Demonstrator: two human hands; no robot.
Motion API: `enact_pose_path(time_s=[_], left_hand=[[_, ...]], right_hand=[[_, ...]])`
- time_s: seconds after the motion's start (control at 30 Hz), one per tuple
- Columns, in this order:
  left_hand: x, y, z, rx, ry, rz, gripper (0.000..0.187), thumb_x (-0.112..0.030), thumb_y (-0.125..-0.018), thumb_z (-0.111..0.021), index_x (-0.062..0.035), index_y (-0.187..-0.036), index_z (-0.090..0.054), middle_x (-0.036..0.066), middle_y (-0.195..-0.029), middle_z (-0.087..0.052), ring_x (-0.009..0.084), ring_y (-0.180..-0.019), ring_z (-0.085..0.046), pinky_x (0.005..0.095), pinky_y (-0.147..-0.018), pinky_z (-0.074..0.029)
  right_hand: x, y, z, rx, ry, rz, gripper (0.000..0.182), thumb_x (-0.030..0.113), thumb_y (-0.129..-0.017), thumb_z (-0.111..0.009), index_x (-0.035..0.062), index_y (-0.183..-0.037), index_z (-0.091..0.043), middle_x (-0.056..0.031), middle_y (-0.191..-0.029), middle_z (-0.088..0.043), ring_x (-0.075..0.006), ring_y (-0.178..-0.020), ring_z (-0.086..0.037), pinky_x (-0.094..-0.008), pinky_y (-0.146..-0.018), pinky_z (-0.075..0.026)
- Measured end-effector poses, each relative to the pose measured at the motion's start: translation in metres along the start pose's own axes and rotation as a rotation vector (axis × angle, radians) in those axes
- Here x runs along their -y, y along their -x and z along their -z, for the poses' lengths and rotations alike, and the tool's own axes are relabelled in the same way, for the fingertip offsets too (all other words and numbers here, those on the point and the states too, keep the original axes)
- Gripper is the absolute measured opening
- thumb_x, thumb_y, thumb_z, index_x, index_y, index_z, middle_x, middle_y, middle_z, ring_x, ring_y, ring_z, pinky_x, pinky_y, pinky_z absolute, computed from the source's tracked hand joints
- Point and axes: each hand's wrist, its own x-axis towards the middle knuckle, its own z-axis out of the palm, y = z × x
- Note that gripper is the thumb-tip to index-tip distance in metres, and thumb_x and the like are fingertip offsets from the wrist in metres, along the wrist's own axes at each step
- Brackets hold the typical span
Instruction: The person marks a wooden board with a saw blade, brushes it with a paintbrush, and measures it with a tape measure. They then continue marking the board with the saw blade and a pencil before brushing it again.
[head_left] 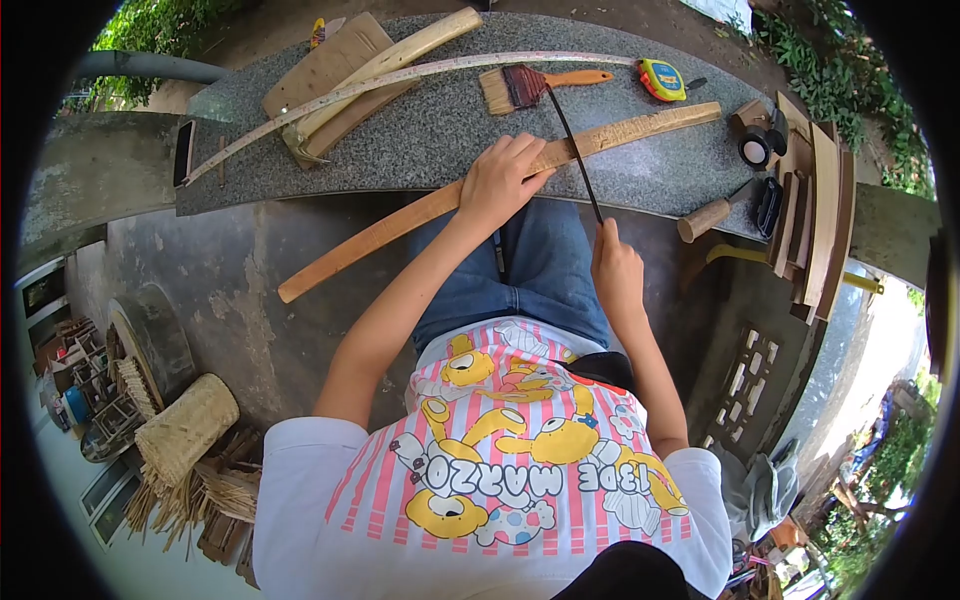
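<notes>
A long wooden strip lies slantwise over the near edge of the stone-topped table, its left end sticking out past the edge. My left hand is closed over the middle of the strip, with the fingers together on top. In my right hand is the lower end of a thin dark blade, seen edge-on; its exact kind cannot be made out. That blade crosses the strip just right of my left hand. My right fingers are wrapped round its grip, which they mostly hide.
Behind the strip lie a paintbrush, a yellow tape measure with its tape drawn out leftward, a hammer and a board. A wooden-handled tool and stacked wood strips are at the right. A phone-like dark object stands left.
</notes>
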Motion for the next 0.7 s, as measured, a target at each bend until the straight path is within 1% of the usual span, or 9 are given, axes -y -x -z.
enact_pose_path(time_s=[0.03, 0.1, 0.17, 0.3, 0.37, 0.5, 0.57, 0.63, 0.7], left_hand=[[0.001, 0.000, 0.000, -0.009, 0.007, -0.001, 0.038, -0.024, -0.083, -0.075, -0.0035, -0.113, -0.065, 0.006, -0.100, -0.060, 0.0267, -0.092, -0.061, 0.0390, -0.079, -0.054], [0.000, 0.000, 0.002, 0.004, 0.000, 0.009, 0.038, -0.024, -0.083, -0.075, -0.0034, -0.113, -0.065, 0.006, -0.100, -0.060, 0.0266, -0.092, -0.061, 0.0391, -0.079, -0.054], [-0.002, -0.001, 0.003, 0.019, -0.008, 0.016, 0.038, -0.024, -0.083, -0.076, -0.0032, -0.113, -0.065, 0.006, -0.100, -0.060, 0.0264, -0.092, -0.061, 0.0392, -0.079, -0.054], [-0.001, 0.001, 0.002, -0.015, -0.016, 0.008, 0.037, -0.024, -0.083, -0.076, -0.0033, -0.112, -0.064, 0.006, -0.099, -0.060, 0.0261, -0.093, -0.061, 0.0389, -0.080, -0.054], [0.000, 0.000, 0.001, -0.011, -0.003, 0.005, 0.037, -0.024, -0.083, -0.076, -0.0034, -0.112, -0.064, 0.006, -0.099, -0.060, 0.0261, -0.093, -0.061, 0.0388, -0.080, -0.054], [0.000, 0.000, 0.001, 0.000, -0.004, -0.013, 0.038, -0.024, -0.082, -0.076, -0.0035, -0.112, -0.064, 0.006, -0.099, -0.060, 0.0262, -0.092, -0.061, 0.0386, -0.080, -0.054], [-0.001, 0.000, 0.002, -0.009, -0.011, -0.007, 0.038, -0.024, -0.082, -0.076, -0.0035, -0.112, -0.064, 0.006, -0.100, -0.061, 0.0262, -0.092, -0.061, 0.0385, -0.080, -0.054], [-0.001, 0.000, 0.004, 0.018, -0.023, 0.015, 0.038, -0.024, -0.082, -0.076, -0.0040, -0.112, -0.064, 0.006, -0.100, -0.061, 0.0262, -0.092, -0.061, 0.0382, -0.080, -0.054], [-0.002, 0.001, 0.003, -0.009, -0.019, 0.011, 0.038, -0.024, -0.082, -0.076, -0.0041, -0.112, -0.064, 0.006, -0.100, -0.061, 0.0262, -0.091, -0.061, 0.0383, -0.080, -0.054]], right_hand=[[-0.003, -0.012, -0.011, -0.044, 0.010, 0.030, 0.015, 0.015, -0.102, -0.053, 0.0034, -0.094, -0.049, -0.0187, -0.055, -0.059, -0.0401, -0.051, -0.061, -0.0481, -0.046, -0.049], [-0.002, -0.036, -0.010, -0.043, -0.008, 0.049, 0.015, 0.016, -0.102, -0.052, 0.0034, -0.094, -0.049, -0.0188, -0.055, -0.059, -0.0403, -0.051, -0.061, -0.0484, -0.047, -0.049], [0.006, -0.040, 0.000, -0.012, -0.005, 0.050, 0.014, 0.015, -0.102, -0.052, 0.0034, -0.094, -0.049, -0.0181, -0.054, -0.058, -0.0400, -0.050, -0.061, -0.0486, -0.046, -0.049], [-0.003, 0.013, 0.006, -0.037, 0.039, 0.057, 0.013, 0.013, -0.101, -0.053, 0.0039, -0.094, -0.048, -0.0171, -0.053, -0.057, -0.0395, -0.049, -0.061, -0.0483, -0.046, -0.049], [-0.004, 0.029, 0.011, 0.023, 0.043, -0.021, 0.013, 0.012, -0.101, -0.054, 0.0042, -0.093, -0.048, -0.0168, -0.052, -0.057, -0.0388, -0.049, -0.061, -0.0481, -0.045, -0.049], [0.000, -0.011, -0.005, -0.009, 0.021, 0.007, 0.013, 0.013, -0.101, -0.054, 0.0043, -0.093, -0.048, -0.0170, -0.053, -0.057, -0.0384, -0.050, -0.061, -0.0479, -0.045, -0.049], [0.003, -0.041, -0.015, -0.078, -0.003, 0.052, 0.012, 0.014, -0.101, -0.053, 0.0044, -0.094, -0.048, -0.0172, -0.054, -0.058, -0.0382, -0.050, -0.062, -0.0478, -0.046, -0.049], [0.005, -0.042, -0.009, -0.070, 0.006, 0.066, 0.013, 0.014, -0.101, -0.053, 0.0044, -0.094, -0.049, -0.0177, -0.055, -0.059, -0.0383, -0.051, -0.062, -0.0479, -0.046, -0.049], [0.002, -0.030, -0.003, -0.063, 0.013, 0.078, 0.013, 0.015, -0.101, -0.053, 0.0043, -0.094, -0.049, -0.0182, -0.056, -0.059, -0.0383, -0.051, -0.062, -0.0480, -0.046, -0.049]])
